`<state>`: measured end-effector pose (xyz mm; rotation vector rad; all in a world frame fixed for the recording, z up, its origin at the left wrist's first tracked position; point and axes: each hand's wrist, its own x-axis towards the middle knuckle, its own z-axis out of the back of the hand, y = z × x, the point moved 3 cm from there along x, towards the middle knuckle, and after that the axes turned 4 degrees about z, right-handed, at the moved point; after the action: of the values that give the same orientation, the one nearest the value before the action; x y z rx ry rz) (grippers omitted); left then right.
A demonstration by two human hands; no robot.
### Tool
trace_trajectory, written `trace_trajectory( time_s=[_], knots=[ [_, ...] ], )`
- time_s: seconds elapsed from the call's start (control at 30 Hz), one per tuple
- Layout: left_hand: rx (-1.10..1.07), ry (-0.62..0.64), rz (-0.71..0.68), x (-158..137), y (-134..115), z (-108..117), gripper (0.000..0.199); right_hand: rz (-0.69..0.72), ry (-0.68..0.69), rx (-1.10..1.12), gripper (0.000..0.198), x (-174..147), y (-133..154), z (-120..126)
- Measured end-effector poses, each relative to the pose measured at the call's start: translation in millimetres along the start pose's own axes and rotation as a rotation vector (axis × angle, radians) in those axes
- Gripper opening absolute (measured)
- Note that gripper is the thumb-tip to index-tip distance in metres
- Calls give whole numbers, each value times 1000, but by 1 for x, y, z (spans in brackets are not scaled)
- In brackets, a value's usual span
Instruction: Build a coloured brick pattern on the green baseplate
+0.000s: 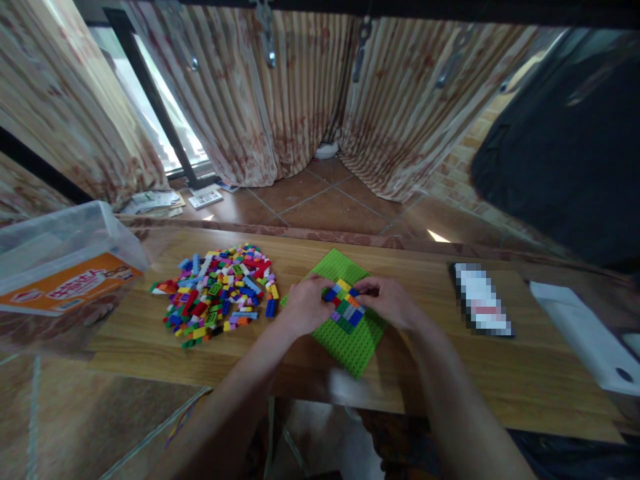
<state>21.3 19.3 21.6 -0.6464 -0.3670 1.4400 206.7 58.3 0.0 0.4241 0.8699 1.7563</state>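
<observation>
A green studded baseplate (354, 353) lies at an angle on the wooden table. On its middle sits a multicoloured block of toy building bricks (346, 310), with blue, yellow, red, green, orange and grey pieces showing. My left hand (309, 303) is closed against the block's left side, its fingertips partly hidden. From the right, my right hand (390, 300) has thumb and fingers bent together at the block's upper right edge. Whether a loose brick is between its fingers is too small to make out.
A heap of loose bricks (220, 293) spreads left of the baseplate. At the far left stands a clear plastic tub (65, 247) with an orange label. A phone (483, 300) with a blurred screen lies to the right, near a white flat object (580, 327). Curtains (300, 100) hang beyond the table.
</observation>
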Motion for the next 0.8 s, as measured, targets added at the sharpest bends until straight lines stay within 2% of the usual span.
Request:
trace_trajectory(
  time_s=[0.1,0.27,0.33,0.6,0.8],
  knots=[
    [11,-6,13,-1,-2,1,33,-15,12,-48,33,-1,3,0],
    [2,-8,10,-1,-4,1,33,-66,-15,-177,67,-8,16,-5],
    [-9,-3,14,0,-2,1,35,-79,-51,-246,75,-10,22,-9],
    [-23,7,60,-2,-3,1,37,-79,-120,-326,70,-10,24,-17],
    [-24,16,90,-1,-3,1,36,-84,-90,-298,67,-10,28,-16]
  ],
)
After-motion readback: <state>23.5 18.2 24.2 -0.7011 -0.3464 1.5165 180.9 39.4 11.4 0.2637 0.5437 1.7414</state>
